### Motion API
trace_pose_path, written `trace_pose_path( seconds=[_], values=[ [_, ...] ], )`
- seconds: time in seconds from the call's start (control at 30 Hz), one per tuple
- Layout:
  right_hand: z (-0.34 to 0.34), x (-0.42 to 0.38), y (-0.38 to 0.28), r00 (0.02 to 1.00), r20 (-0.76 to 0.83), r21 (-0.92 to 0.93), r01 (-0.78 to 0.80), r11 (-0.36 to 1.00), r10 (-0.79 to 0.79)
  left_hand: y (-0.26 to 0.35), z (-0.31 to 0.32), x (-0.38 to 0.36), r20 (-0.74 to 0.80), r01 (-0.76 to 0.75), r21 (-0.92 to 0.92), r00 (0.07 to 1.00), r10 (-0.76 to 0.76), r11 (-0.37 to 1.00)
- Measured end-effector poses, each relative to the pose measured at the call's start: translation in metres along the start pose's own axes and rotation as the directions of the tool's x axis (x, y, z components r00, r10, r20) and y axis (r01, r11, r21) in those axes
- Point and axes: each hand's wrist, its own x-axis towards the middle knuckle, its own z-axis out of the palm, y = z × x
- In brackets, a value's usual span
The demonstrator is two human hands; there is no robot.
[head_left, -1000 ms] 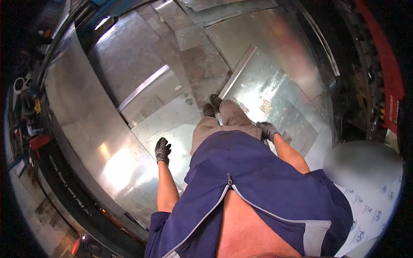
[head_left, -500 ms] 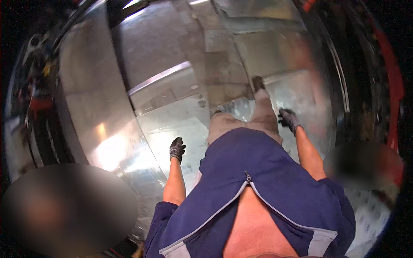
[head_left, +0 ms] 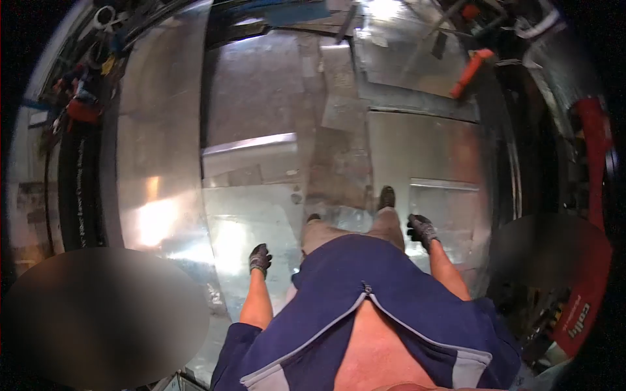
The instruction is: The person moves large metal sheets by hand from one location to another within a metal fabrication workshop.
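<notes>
My left hand (head_left: 260, 258), in a dark grey work glove, hangs at my left side with its fingers loosely bent and nothing visible in it. On the other side, my right hand (head_left: 422, 230) wears a similar glove. Its fingers are slightly apart and hold nothing that I can see. Both hands are away from any object, above a floor of pale, shiny sheets (head_left: 261, 203). My legs in light trousers stand between them, one dark shoe (head_left: 387, 197) ahead of the other.
A long metal surface (head_left: 160, 98) runs along the left, beside cluttered equipment. An orange-red object (head_left: 472, 73) sticks out ahead on the right. Dark machinery and a red panel with lettering (head_left: 577, 316) line the right side. Blurred ovals hide both lower sides.
My body has moved forward and the view has turned slightly. The orange-red object and more of the area ahead now show. Both hands remain free at my sides.
</notes>
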Motion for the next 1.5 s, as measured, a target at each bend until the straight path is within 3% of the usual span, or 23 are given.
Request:
trace_pose_path(
  seconds=[0.07,0.17,0.23,0.33,0.4,0.47,0.53,0.6,0.67,0.73,0.77,0.8,0.87,0.93,0.97,1.03,1.1,1.2,1.23,1.3,1.33,1.4,1.5],
  values=[
    [-0.037,0.040,0.010,0.997,0.057,0.014,-0.048,0.999,0.047,0.016,0.051,-0.025,-0.053,0.058,0.088,0.997,-0.053,0.994],
    [-0.089,0.056,0.006,0.998,0.017,0.112,-0.070,0.991,0.069,0.018,0.118,-0.029,0.029,-0.021,0.238,0.999,0.015,0.971],
    [-0.134,0.074,0.015,0.990,0.066,0.090,-0.128,0.988,0.122,0.032,0.162,-0.012,0.145,-0.198,0.599,0.980,0.138,0.776],
    [-0.208,0.101,0.048,0.948,0.146,-0.064,-0.275,0.959,0.282,0.074,0.258,-0.081,0.036,-0.417,0.318,0.903,0.429,0.852],
    [-0.264,0.098,0.035,0.926,0.143,-0.348,-0.284,0.893,0.350,0.097,0.319,-0.153,-0.029,-0.464,0.351,0.863,0.505,0.813],
    [-0.315,0.097,0.015,0.930,0.094,-0.353,-0.303,0.885,0.355,0.088,0.359,-0.173,-0.053,-0.536,0.306,0.816,0.576,0.787],
    [-0.371,0.162,0.034,0.889,0.064,-0.267,-0.422,0.866,0.453,0.065,0.379,-0.191,-0.026,-0.571,0.446,0.761,0.648,0.689],
    [-0.384,0.161,-0.015,0.954,-0.015,-0.169,-0.299,0.939,0.301,0.039,0.391,-0.209,-0.069,-0.486,0.425,0.824,0.563,0.764],
    [-0.396,0.184,-0.055,0.935,0.011,-0.164,-0.348,0.923,0.354,-0.011,0.389,-0.214,-0.092,-0.405,0.360,0.881,0.464,0.841],
    [-0.380,0.194,-0.080,0.952,0.059,-0.160,-0.289,0.944,0.301,-0.102,0.382,-0.180,-0.191,-0.285,0.142,0.932,0.309,0.948],
    [-0.370,0.198,-0.091,0.963,0.101,-0.136,-0.235,0.962,0.250,-0.109,0.377,-0.215,-0.209,-0.160,0.016,0.965,0.160,0.987],
    [-0.357,0.202,-0.101,0.970,0.143,-0.112,-0.181,0.977,0.196,-0.143,0.372,-0.218,-0.310,-0.136,-0.014,0.942,0.125,0.991],
    [-0.327,0.200,-0.118,0.948,0.285,-0.126,-0.110,0.986,0.142,-0.190,0.355,-0.233,-0.258,0.061,-0.238,0.958,-0.124,0.969],
    [-0.282,0.175,-0.131,0.916,0.391,-0.297,0.034,0.954,0.089,-0.227,0.353,-0.261,-0.329,-0.002,-0.508,0.925,-0.192,0.861],
    [-0.260,0.140,-0.125,0.917,0.397,-0.439,0.152,0.886,0.039,-0.260,0.360,-0.288,-0.427,-0.144,-0.618,0.887,-0.177,0.773],
    [-0.225,0.109,-0.127,0.899,0.424,-0.600,0.184,0.778,0.114,-0.308,0.371,-0.302,-0.443,-0.181,-0.680,0.874,-0.201,0.711],
    [-0.213,0.138,-0.104,0.760,0.642,-0.659,0.481,0.578,0.099,-0.372,0.394,-0.307,-0.415,-0.167,-0.759,0.869,-0.269,0.629],
    [-0.173,0.079,-0.103,0.851,0.517,-0.674,0.342,0.655,0.088,-0.455,0.452,-0.326,-0.270,-0.068,-0.864,0.899,-0.346,0.498],
    [-0.167,0.077,-0.097,0.847,0.525,-0.666,0.349,0.660,0.082,-0.462,0.475,-0.349,-0.282,-0.045,-0.827,0.896,-0.344,0.561],
    [-0.162,0.078,-0.079,0.830,0.547,-0.666,0.351,0.658,0.110,-0.516,0.517,-0.359,-0.222,-0.021,-0.856,0.917,-0.331,0.517],
    [-0.165,0.077,-0.073,0.812,0.568,-0.665,0.356,0.656,0.134,-0.514,0.523,-0.380,-0.196,0.049,-0.769,0.931,-0.309,0.637],
    [-0.175,0.050,-0.057,0.835,0.548,-0.628,0.374,0.682,0.047,-0.535,0.547,-0.389,-0.242,-0.072,-0.854,0.932,-0.271,0.516],
    [-0.195,0.046,-0.033,0.834,0.529,-0.788,0.412,0.457,0.160,-0.539,0.538,-0.386,-0.171,0.034,-0.838,0.931,-0.321,0.545]
  ],
)
